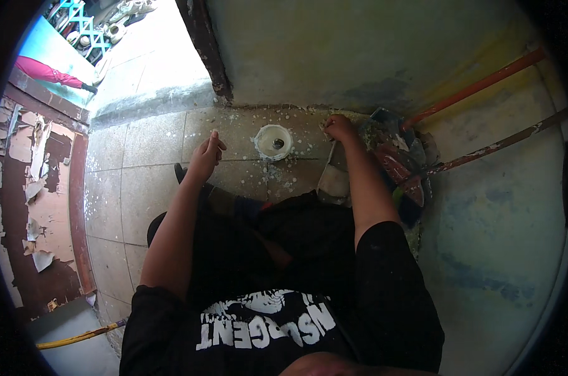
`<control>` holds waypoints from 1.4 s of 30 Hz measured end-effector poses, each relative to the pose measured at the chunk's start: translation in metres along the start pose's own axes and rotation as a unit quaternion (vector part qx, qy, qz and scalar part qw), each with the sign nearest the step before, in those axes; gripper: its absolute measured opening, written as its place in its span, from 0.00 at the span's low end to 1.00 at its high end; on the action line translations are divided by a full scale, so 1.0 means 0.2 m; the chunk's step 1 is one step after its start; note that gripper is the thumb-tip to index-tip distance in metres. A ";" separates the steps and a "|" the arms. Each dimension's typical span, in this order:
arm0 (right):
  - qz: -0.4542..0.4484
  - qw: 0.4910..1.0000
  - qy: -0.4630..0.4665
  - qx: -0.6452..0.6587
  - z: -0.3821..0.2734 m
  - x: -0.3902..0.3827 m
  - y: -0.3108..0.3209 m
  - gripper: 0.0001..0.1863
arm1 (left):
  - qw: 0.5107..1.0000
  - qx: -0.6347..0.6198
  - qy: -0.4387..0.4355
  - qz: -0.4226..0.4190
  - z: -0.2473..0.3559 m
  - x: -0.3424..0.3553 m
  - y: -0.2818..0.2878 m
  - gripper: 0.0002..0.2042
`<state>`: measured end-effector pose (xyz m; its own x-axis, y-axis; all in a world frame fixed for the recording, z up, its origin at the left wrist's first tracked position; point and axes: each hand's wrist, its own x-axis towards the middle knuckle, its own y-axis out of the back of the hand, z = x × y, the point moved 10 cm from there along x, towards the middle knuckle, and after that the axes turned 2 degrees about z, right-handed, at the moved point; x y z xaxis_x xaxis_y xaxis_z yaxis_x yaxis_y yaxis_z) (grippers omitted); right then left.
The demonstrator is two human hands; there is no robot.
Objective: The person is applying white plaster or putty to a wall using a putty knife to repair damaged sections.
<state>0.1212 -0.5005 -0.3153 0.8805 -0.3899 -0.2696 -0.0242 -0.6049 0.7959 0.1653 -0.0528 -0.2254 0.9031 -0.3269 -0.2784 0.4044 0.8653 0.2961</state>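
Between my hands, a white round tub (pixel 259 150) stands on the paint-spattered tile floor, with a small dark object (pixel 278 144) inside. Left of the tub, my left hand (pixel 207 156) is raised with its fingers curled in; a pale spot shows at the topmost fingertip, too small to identify. My right hand (pixel 340 128) is on the tub's other side, near the foot of the wall. Its fingers are pinched together at a small pale bit that I cannot make out. Below that hand, partly behind my forearm, lies a pale flat thing with a rounded end (pixel 334 182).
A red-orange pole (pixel 478 88) and a dark paint-flecked pole (pixel 497 142) lean at the right, above a cluttered blue dustpan-like holder (pixel 384 119). Peeling brown door panels (pixel 52 188) stand left. A bright doorway lies upper left, with a person's pink sleeve (pixel 49 71) beside it.
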 end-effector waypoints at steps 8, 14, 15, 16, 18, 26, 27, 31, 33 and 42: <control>0.021 0.994 0.028 -0.105 -0.07 -0.06 -0.05 0.15 | 1.000 0.000 -0.024 0.002 0.01 0.01 0.01 0.29; 0.052 0.984 0.068 -0.158 -0.19 -0.13 -0.02 0.15 | 0.999 0.026 -0.036 0.031 0.01 0.01 0.05 0.29; 0.053 0.981 0.066 -0.174 -0.19 -0.13 -0.03 0.16 | 0.998 0.024 -0.042 0.034 0.02 0.00 0.05 0.29; 0.052 0.978 0.058 -0.193 -0.20 -0.13 -0.03 0.17 | 0.998 0.019 -0.038 0.036 0.02 0.00 0.05 0.29; 0.052 0.978 0.072 -0.189 -0.22 -0.13 -0.05 0.17 | 0.998 0.032 -0.045 0.040 0.03 0.00 0.06 0.30; -0.055 0.996 0.021 -0.072 -0.12 -0.04 -0.13 0.24 | 0.997 0.051 -0.041 0.045 0.01 0.00 0.06 0.31; -0.058 0.994 0.031 -0.089 -0.12 -0.03 -0.14 0.26 | 0.996 0.062 -0.049 0.052 0.02 0.00 0.07 0.32; -0.010 0.987 0.071 -0.147 -0.12 -0.02 -0.13 0.27 | 0.994 0.062 -0.067 0.056 0.02 0.01 0.07 0.32; 0.001 0.985 0.086 -0.153 -0.13 -0.02 -0.13 0.27 | 0.994 0.065 -0.066 0.065 0.01 0.01 0.08 0.33; -0.024 0.993 -0.031 0.113 -0.09 -0.04 0.06 0.17 | 0.998 0.047 -0.033 0.035 -0.03 0.02 0.06 0.34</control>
<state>0.1221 -0.4918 -0.2936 0.8521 -0.3955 -0.3429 -0.0955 -0.7615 0.6411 0.1725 -0.0424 -0.2283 0.9357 -0.2942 -0.1948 0.3495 0.8484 0.3975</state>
